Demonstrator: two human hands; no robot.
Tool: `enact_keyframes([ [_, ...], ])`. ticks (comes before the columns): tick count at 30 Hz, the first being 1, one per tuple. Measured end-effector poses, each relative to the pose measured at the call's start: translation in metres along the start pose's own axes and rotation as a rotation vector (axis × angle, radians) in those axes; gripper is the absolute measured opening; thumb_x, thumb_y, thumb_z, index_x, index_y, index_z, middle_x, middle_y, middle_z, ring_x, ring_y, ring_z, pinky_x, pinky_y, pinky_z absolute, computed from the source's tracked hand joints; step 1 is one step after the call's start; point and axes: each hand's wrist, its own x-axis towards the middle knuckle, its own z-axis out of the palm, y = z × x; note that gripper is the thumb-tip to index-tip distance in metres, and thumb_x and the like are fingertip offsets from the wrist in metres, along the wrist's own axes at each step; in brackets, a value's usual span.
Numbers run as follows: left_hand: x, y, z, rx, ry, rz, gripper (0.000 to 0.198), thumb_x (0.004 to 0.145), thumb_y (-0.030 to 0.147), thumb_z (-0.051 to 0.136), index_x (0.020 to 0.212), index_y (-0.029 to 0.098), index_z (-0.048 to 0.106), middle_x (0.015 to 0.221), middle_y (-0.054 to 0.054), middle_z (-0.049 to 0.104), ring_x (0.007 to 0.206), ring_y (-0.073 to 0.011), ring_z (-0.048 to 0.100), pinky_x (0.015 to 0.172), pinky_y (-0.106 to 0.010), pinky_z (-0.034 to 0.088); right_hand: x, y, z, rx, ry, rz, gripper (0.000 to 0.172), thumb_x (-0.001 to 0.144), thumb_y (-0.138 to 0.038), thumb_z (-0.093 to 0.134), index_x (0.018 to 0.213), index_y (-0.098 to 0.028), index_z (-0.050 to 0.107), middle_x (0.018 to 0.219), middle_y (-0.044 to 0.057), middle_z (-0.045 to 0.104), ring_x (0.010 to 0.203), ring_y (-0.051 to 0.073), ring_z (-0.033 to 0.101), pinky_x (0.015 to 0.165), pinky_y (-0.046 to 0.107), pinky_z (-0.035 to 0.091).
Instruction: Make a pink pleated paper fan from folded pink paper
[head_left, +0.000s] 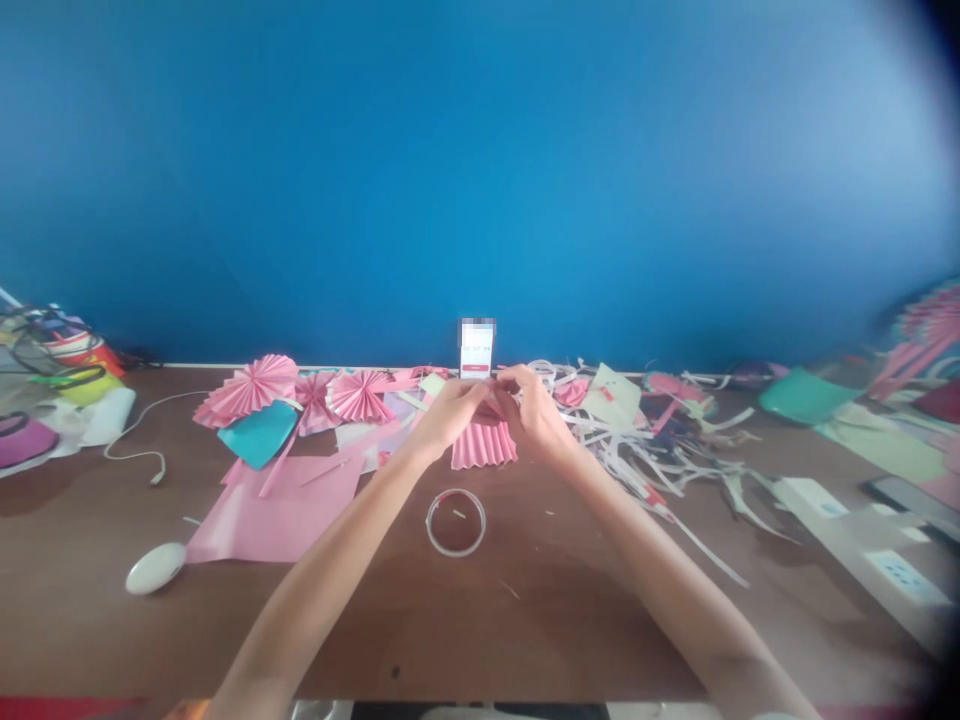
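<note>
Both hands point(450, 415) point(536, 408) pinch pleated paper point(484, 448), folds toward wearer (long axis unclear).

A papercraft workspace, shown by pleated pink paper point(484, 447), pink paper rosettes point(360, 396) and pale strips point(664, 472) strewn across the table point(465, 640).

The upright phone point(476, 358) shows a row of digits point(476, 349) across its white screen, too blurred to read with certainty. Below it, any lettering on the red bar point(475, 368) is too small to make out.
</note>
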Motion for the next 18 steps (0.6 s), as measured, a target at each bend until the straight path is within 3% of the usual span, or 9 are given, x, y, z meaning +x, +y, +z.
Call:
enact_keyframes([
  [8,0.0022,-0.0039,-0.0014,0.092,-0.01,0.042,0.048,0.094,0.055,0.053,0.096,0.012,0.073,0.091,-0.011,0.076,0.077,-0.0177,0.073,0.077,-0.033,0.061,-0.0021,0.0069,0.0029,-0.137,-0.021,-0.046,0.016,0.1,-0.017,0.043,0.115,-0.022,0.047,0.102,0.011,0.067,0.097,0.026,0.062,0.082,0.042,0.048],
  [14,-0.0008,-0.0006,0.0001,0.187,-0.014,0.059,0.046,0.095,0.053,0.051,0.091,0.012,0.071,0.089,-0.011,0.076,0.08,-0.0202,0.074,0.078,-0.036,0.061,-0.0006,0.0032,0.0032,-0.162,-0.119,-0.052,0.022,0.097,-0.008,0.034,0.111,-0.02,0.047,0.095,0.01,0.064,0.086,0.024,0.056,0.075,0.037,0.045],
  [18,-0.0014,-0.0019,0.0026,0.153,0.008,0.021,0.043,0.095,0.051,0.053,0.088,0.012,0.07,0.086,-0.011,0.076,0.079,-0.0211,0.074,0.079,-0.038,0.062,0.0001,0.0048,0.0053,-0.198,-0.106,-0.116,0.023,0.095,-0.006,0.033,0.11,-0.02,0.044,0.091,0.008,0.061,0.079,0.024,0.051,0.07,0.036,0.043],
])
